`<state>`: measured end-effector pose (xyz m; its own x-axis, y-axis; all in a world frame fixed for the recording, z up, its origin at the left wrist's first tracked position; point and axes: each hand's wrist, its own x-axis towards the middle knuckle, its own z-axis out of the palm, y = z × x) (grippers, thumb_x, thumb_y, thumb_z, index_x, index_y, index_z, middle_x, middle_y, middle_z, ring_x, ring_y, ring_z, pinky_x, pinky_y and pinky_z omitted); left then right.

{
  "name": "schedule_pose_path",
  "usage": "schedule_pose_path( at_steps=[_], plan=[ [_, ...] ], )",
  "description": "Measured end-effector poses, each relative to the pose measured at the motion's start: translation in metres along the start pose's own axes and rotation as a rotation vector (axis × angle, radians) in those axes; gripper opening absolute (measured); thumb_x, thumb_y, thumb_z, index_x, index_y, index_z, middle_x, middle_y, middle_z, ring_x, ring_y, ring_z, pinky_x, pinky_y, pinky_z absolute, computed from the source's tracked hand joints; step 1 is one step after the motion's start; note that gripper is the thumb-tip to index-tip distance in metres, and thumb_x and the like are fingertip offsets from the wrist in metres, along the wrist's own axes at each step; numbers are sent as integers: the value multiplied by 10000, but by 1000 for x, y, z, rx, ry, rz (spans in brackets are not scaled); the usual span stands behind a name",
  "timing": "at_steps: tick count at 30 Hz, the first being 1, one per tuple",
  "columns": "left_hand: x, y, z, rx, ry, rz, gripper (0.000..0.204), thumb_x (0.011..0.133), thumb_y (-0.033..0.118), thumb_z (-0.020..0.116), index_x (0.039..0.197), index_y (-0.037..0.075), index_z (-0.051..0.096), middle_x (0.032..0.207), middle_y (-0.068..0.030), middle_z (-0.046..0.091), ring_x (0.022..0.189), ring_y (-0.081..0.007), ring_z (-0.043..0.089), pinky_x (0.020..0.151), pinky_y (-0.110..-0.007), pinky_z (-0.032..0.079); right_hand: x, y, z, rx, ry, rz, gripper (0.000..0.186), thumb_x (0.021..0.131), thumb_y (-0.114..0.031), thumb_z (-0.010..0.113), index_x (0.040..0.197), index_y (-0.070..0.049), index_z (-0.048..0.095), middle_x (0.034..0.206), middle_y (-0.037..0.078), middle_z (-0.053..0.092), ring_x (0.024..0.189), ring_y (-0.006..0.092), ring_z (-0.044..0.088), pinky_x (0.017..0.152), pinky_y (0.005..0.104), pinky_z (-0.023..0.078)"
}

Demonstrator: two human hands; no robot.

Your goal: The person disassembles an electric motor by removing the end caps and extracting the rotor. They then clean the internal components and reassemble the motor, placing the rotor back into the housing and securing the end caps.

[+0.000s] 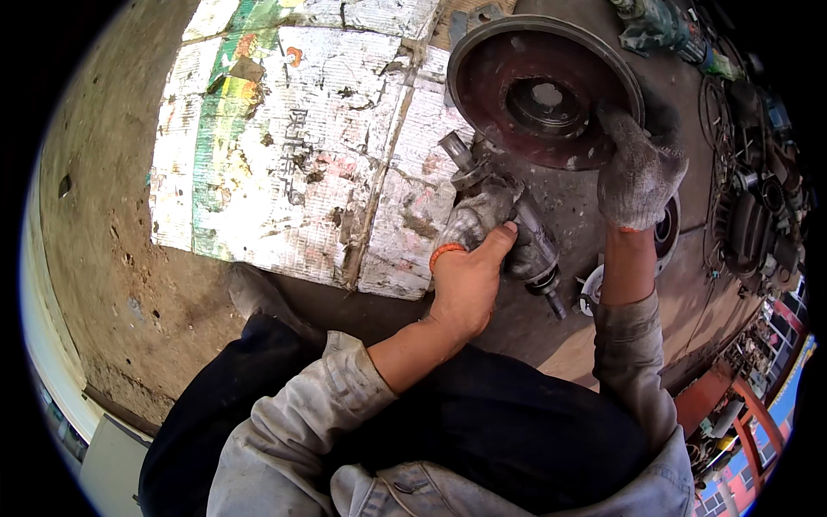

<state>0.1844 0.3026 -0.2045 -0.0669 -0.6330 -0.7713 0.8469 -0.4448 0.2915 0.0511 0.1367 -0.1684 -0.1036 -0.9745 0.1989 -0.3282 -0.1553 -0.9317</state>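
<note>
A round metal housing (482,90) with a raised rim, a dark red inside and a hub at its middle stands tilted at the upper centre right. My right hand (642,172), in a dirty grey knit glove, is closed on the rim at its right side. Below the housing lies a greasy steel crankshaft (536,222), set slantwise, with a bare shaft end at the top left and a thinner one at the bottom right. Around its middle my left hand (478,215) is closed, gloved except for the bare thumb. Its fingertips are partly hidden.
Worn, flattened cardboard (293,155) covers the floor to the left. At the top right lies a teal power tool (659,33). A heap of dark metal parts (749,228) lines the right side, above a red metal frame (732,401). A pale ring-shaped part (591,289) is near my right forearm.
</note>
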Motion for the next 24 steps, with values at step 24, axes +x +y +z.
schedule_pose_path(
  at_steps=[24],
  plan=[
    [65,16,-44,225,371,143,352,977,113,824,1275,-41,718,1209,-60,740,1048,-138,686,955,-302,554,3,69,-25,-665,-563,112,406,957,-408,742,1172,-70,805,1139,194,778,1087,386,734,951,436,566]
  ],
)
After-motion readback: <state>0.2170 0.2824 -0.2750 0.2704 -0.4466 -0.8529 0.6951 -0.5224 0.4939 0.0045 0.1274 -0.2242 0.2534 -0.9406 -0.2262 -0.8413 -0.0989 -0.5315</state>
